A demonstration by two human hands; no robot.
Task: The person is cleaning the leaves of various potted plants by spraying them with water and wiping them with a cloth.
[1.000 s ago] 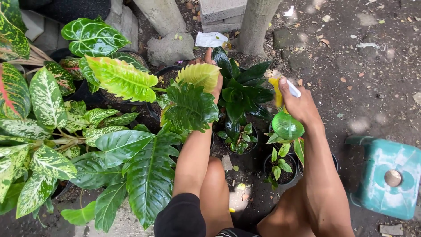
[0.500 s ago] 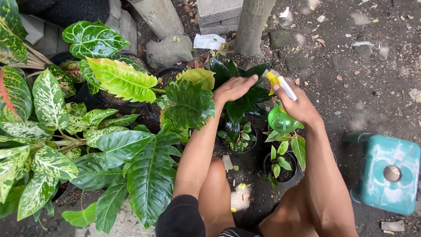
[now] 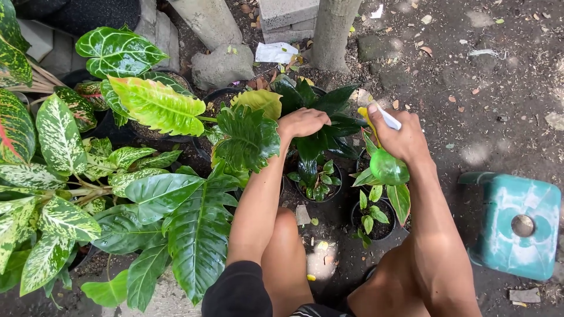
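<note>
a: what's nearest the camera?

b: bare knees at six o'clock, both forearms running up from them toward twelve. a teal plastic stool (image 3: 517,226) sits at four o'clock, well apart from the arms.

a: and the right hand?

b: the right hand (image 3: 402,138) is wrapped shut around a green spray bottle (image 3: 388,167) with a yellow and white head, the forefinger lying along the top. the bottle hangs just above a small black pot (image 3: 376,220) of young green leaves.

a: the left one?

b: the left hand (image 3: 301,122) reaches further out, wrist bent, fingers curled down loosely onto the dark green plant (image 3: 320,126) near the centre. it touches the leaves; i can't tell if it pinches one.

a: beyond that?

b: big speckled and veined leaves (image 3: 158,105) fill nine to eleven o'clock. at twelve, a grey tree trunk (image 3: 332,32), a stone (image 3: 223,64) and a scrap of white paper (image 3: 276,53) on bare soil.
</note>
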